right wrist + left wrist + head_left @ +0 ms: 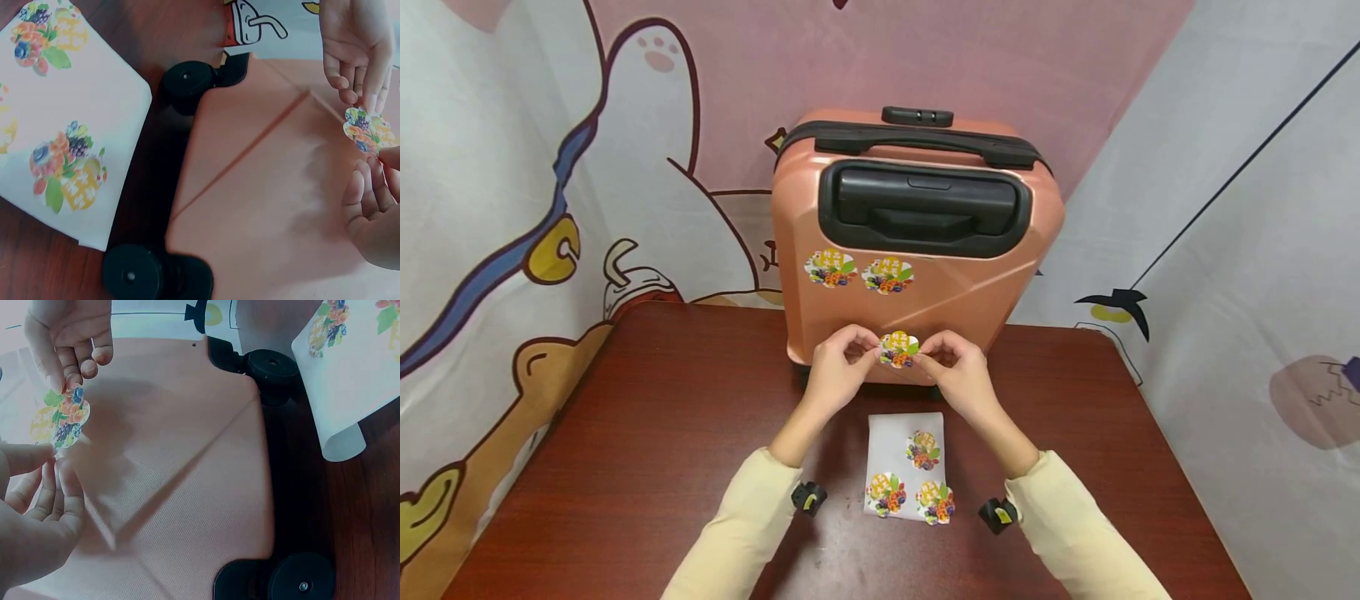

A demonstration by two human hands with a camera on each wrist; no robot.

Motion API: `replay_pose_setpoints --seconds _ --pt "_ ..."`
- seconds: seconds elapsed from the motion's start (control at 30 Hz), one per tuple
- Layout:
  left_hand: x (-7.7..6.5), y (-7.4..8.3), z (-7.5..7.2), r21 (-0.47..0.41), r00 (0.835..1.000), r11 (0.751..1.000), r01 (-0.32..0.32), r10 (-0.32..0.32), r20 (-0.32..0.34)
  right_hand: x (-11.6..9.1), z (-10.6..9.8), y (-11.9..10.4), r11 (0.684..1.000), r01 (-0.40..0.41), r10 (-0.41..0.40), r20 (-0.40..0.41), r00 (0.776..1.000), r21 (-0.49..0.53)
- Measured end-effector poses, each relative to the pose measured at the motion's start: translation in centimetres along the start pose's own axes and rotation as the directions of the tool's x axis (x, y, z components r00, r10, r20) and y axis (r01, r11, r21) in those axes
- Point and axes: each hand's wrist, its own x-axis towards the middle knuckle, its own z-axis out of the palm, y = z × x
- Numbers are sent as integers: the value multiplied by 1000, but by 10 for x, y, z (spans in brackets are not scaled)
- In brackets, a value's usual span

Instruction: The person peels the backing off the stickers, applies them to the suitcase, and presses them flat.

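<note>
Between both hands a fruit-print sticker (898, 350) is held in front of the lower part of a pink suitcase (955, 292). My left hand (837, 368) pinches its left edge between thumb and finger, and my right hand (958, 372) pinches the right edge. In the left wrist view the sticker (65, 419) appears a little off the suitcase's surface, with shadows behind it. Two matching stickers, one at the left (831, 268) and another beside it (888, 274), are stuck side by side below the black handle recess (925, 208).
On the brown table (685, 433) a white backing sheet (891, 442) lies before the suitcase, bearing three more fruit stickers; its edge curls in the left wrist view. Black wheels (134, 273) jut from the suitcase's base. A cartoon-printed cloth (730, 67) hangs behind.
</note>
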Motion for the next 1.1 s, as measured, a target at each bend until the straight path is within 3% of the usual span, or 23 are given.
replay_pose_setpoints --seconds 0.73,1.1 --pt "4 -9 -32 -14 987 999 52 -54 -151 18 42 -18 994 90 -90 -6 996 -63" --pt "7 -9 -38 3 975 1000 27 -26 -219 25 58 -29 974 164 -179 -87 980 -155"
